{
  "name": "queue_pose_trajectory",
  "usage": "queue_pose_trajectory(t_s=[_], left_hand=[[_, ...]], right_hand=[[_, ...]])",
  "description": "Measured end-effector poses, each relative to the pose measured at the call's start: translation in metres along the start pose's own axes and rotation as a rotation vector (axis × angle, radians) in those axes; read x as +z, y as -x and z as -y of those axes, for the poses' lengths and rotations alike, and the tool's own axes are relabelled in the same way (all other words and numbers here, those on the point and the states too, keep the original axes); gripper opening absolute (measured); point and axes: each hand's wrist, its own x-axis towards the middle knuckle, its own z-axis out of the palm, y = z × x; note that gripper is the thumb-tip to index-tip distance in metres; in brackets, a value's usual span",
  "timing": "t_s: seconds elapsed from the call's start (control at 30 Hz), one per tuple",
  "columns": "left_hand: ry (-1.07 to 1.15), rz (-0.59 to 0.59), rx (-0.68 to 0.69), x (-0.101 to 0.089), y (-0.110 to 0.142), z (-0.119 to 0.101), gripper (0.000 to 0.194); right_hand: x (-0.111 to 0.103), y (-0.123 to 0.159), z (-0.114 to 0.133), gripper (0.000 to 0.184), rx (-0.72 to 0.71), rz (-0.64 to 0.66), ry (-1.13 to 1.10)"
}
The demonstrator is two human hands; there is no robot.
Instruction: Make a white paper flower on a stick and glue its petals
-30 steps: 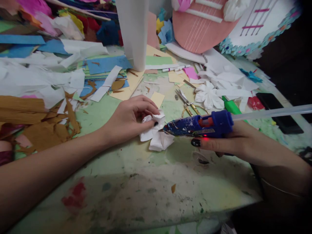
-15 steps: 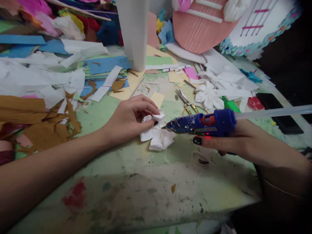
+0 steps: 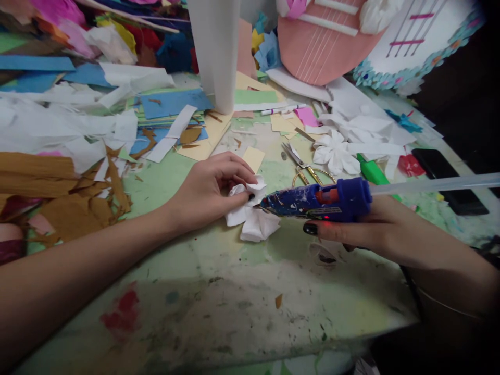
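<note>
My left hand (image 3: 221, 185) rests on the table with thumb and fingers closed on a white paper flower (image 3: 260, 225), at the petals on its left side. Wrapped round a blue hot glue gun (image 3: 312, 200) is my right hand (image 3: 363, 226); a clear glue stick (image 3: 437, 183) juts from the gun's back and a small red light glows on its side. The gun's nozzle points left, at the middle of the flower. Whether the tip touches the paper I cannot tell. The gun covers part of the right petals.
Gold-handled scissors (image 3: 307, 166) lie behind the glue gun. Another white paper flower (image 3: 336, 152), a green marker-like object (image 3: 373, 170) and a black phone (image 3: 449, 181) are at the right. Brown crepe paper (image 3: 78, 216) covers the left side. A white post (image 3: 219, 57) stands at the back.
The glue gun has shifted slightly left with my right hand, its nozzle now further over the flower's middle. My left hand and the flower have stayed nearly in place.
</note>
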Motion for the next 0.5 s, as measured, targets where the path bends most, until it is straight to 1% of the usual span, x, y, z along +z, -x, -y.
queue_pose_trajectory(t_s=[0.1,0.27,0.4,0.5], left_hand=[[-0.009,0.003,-0.002,-0.0001,-0.0004,-0.0005,0.011],[-0.022,-0.005,0.011,0.0001,-0.0002,-0.0002,0.011],[-0.032,-0.02,0.015,0.0006,0.0,-0.0006,0.012],[-0.057,-0.022,0.008,0.0006,0.0,-0.0013,0.011]], right_hand=[[0.0004,-0.0001,-0.0001,0.029,0.028,0.008,-0.001],[-0.0009,-0.0009,0.0028,0.029,-0.021,-0.035,-0.024],[-0.0041,0.0027,0.0039,0.029,0.058,-0.055,0.074],[-0.0051,0.0046,0.0034,0.031,0.089,-0.045,0.09]])
